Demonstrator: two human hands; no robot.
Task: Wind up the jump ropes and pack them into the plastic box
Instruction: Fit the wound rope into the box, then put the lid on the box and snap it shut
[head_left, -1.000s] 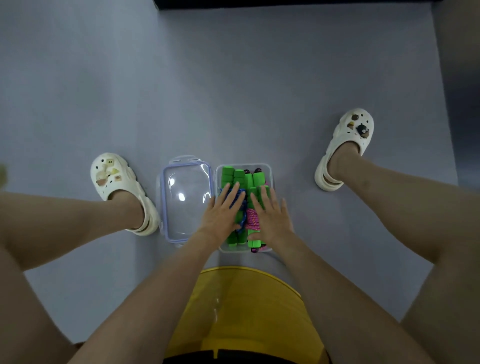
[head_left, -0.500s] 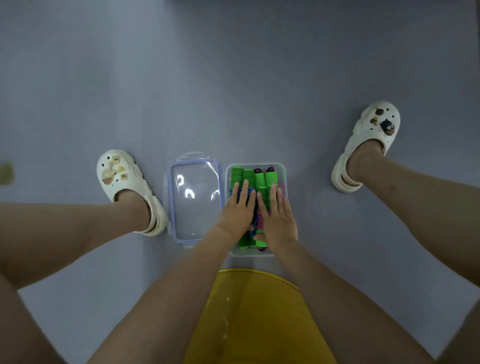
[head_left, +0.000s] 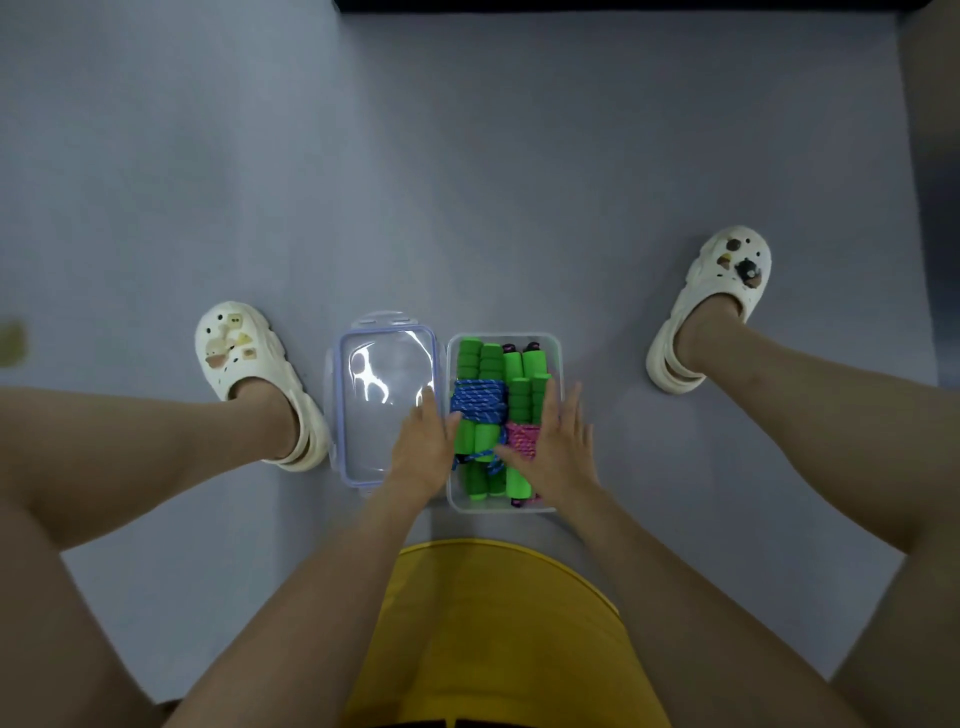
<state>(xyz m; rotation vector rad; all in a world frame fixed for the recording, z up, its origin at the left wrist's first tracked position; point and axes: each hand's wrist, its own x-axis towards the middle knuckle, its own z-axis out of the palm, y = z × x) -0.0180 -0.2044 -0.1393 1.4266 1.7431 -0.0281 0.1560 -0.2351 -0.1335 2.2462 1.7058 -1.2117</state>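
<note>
Head: left hand (head_left: 422, 451); right hand (head_left: 557, 451) flat

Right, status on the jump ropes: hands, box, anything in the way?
Left hand open over the lid; right hand open over the pink rope. Jump ropes wound, inside the plastic box. Lid off, lying alongside.

A single wide-angle camera sits on the person's head and looks almost straight down at the grey floor (head_left: 467, 182) between the spread legs, facing forward so that the floor's far edge lies at the top. The plastic box (head_left: 559, 358) and its lid (head_left: 379, 441) lie near the middle, close below the lens. The left clog (head_left: 234, 348) and right clog (head_left: 722, 280) bend outward toward the sides.
</note>
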